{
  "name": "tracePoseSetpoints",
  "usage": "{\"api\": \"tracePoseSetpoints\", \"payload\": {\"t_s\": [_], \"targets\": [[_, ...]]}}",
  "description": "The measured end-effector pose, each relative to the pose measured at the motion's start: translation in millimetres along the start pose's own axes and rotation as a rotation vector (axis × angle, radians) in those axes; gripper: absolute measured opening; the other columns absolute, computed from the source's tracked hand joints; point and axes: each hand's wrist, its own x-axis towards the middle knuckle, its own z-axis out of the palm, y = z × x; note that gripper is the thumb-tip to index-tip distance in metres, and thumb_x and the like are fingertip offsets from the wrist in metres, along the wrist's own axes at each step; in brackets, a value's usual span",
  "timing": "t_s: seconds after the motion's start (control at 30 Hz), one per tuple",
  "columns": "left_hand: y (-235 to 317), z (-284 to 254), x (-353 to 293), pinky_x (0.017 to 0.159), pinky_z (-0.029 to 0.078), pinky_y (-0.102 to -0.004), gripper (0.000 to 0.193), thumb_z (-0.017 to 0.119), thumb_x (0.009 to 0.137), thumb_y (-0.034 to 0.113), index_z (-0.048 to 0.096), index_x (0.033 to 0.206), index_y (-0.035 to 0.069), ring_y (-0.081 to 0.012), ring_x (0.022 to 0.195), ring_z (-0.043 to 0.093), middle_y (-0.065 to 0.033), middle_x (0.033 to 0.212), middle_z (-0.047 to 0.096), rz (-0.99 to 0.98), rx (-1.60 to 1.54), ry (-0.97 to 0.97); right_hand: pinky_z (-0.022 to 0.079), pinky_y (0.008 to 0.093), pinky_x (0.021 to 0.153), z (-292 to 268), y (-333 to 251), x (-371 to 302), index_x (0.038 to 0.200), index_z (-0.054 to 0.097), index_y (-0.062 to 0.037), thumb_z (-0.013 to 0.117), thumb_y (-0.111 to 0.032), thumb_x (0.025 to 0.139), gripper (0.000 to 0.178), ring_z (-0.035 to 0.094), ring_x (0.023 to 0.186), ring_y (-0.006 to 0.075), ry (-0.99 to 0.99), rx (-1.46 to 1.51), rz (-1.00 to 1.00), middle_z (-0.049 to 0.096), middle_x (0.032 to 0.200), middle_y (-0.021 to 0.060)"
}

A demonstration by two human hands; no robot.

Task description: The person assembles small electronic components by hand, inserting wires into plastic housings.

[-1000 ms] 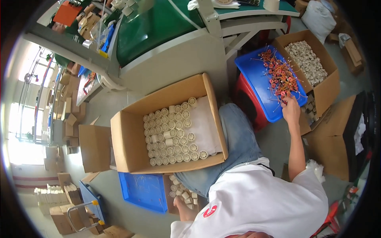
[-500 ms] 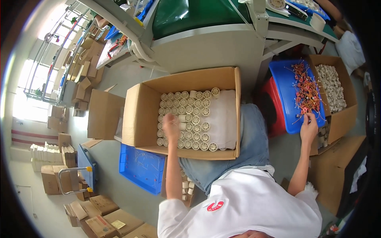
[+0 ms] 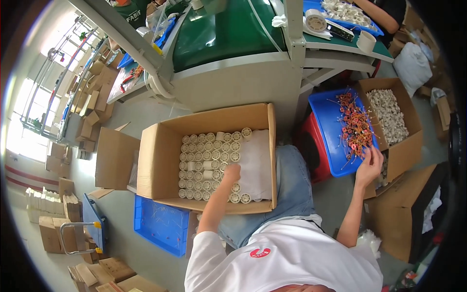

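In front of me a cardboard box [image 3: 148, 163] holds rows of short off-white plastic cylinders [image 3: 199, 155] with spoked round ends; a few lie on their sides. My left hand [image 3: 232, 172] reaches into it, at the right edge of the rows, with its fingers bent downward and closed. Whatever is between them is hidden. On my right stands a blue tray [image 3: 323, 114] with a tangled heap of small red-orange parts with wires [image 3: 354, 124]. My right hand [image 3: 369, 165] is at the tray's near right corner, fingers curled beside the heap; what they pinch is too small to make out.
The blue tray rests on a red bin [image 3: 316, 146]. Beyond it, an open carton [image 3: 408, 146] contains many small whitish pieces. A workbench with a green belt [image 3: 224, 34] stands ahead. Another blue tray [image 3: 160, 226] lies at the left, and a person's arm [image 3: 382, 14] shows far right.
My left hand has moved rightward over the cylinders, toward the bare liner. My right hand has drawn back from the wired parts to the tray's edge. The whole view has shifted.
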Motion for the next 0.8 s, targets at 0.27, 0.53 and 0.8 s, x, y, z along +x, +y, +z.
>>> {"api": "tracePoseSetpoints", "payload": {"t_s": [0.27,0.53,0.8], "targets": [[69,-178,-140,0.090,0.050,-0.0366,0.062,0.088,0.063,0.025,0.056,0.111,0.000,-0.0231,0.104,0.059,-0.0157,0.119,0.055,0.184,-1.379,0.257,0.059,0.0287,0.074,5,-55,-14,0.114,0.065,0.0068,0.060,0.002,0.094,0.021,0.067,0.087,0.0169,0.039,0.233,-0.033,0.063,0.108,0.0116],[140,-186,-265,0.080,0.052,-0.0299,0.044,0.086,0.068,0.015,0.058,0.100,0.005,-0.0130,0.091,0.064,-0.0055,0.100,0.067,0.457,-1.258,0.644,0.059,0.0290,0.073,28,-143,-121,0.112,0.064,0.0116,0.062,0.002,0.090,0.024,0.072,0.083,0.0215,-1.179,0.822,0.887,0.070,0.099,0.0160],[98,-170,-302,0.077,0.052,-0.0276,0.042,0.083,0.067,0.004,0.056,0.100,0.006,-0.0093,0.086,0.063,-0.0021,0.089,0.067,0.372,-1.643,0.243,0.059,0.0280,0.073,33,-158,-138,0.109,0.065,0.0116,0.064,0.007,0.087,0.023,0.072,0.087,0.0217,-1.436,0.863,0.927,0.068,0.102,0.0149]]}}
